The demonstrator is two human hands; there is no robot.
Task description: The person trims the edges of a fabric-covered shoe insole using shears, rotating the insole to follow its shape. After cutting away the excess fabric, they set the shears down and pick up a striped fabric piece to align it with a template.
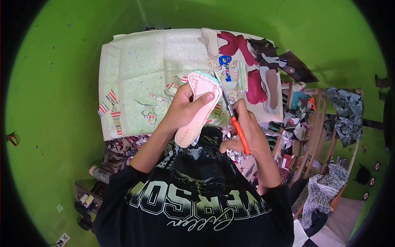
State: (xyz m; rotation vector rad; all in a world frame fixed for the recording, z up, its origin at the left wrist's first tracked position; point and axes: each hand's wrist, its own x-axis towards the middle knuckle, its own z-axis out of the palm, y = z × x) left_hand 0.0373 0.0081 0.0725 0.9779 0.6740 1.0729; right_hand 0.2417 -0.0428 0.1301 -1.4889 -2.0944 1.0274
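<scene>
My left hand (185,108) grips a pale shoe insole (196,113) printed with red PARATEX lettering, its thumb lying across the upper face. Bits of striped and light-green material show along the insole's edge. In my right hand (249,133) is a pair of scissors (236,123) with orange-red handles. The blades point up and lie along the insole's upper right edge. Whether the blades are fully closed is hard to make out. Both hands are above the near edge of a white-covered table (135,53).
Striped fabric scraps (116,121) lie at the table's left. Dark red pieces (256,87), a striped insole (240,77) and a beige sole (210,43) lie on the right. Wooden racks (317,131) with cloth stand right of the table. Scraps cover the floor below.
</scene>
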